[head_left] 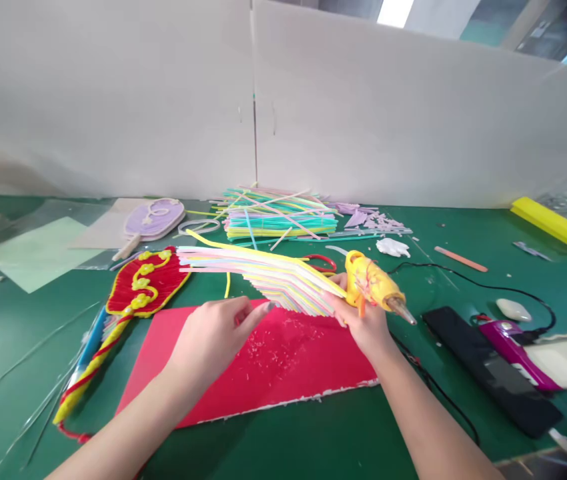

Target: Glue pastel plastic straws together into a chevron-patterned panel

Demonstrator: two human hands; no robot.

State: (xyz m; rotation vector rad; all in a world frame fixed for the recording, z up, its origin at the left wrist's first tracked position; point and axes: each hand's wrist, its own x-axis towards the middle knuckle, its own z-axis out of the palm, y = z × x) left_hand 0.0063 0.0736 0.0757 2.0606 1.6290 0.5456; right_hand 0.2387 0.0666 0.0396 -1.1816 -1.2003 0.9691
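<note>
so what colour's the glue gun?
The glue gun is mostly yellow with an orange trigger; head view shows it best.

The strips [283,277] look matt, the glue gun [371,279] plastic, its nozzle [402,309] dull metal.

Green surface [313,433] carried red sheet [278,360] at centre, red-and-yellow fan [139,287] just left. Pastel strips [281,223] lay heaped near back panel [363,120]. Rightward: white scrap [392,248], orange stick [461,259], black slab [488,373], yellow bar [556,228].
</note>
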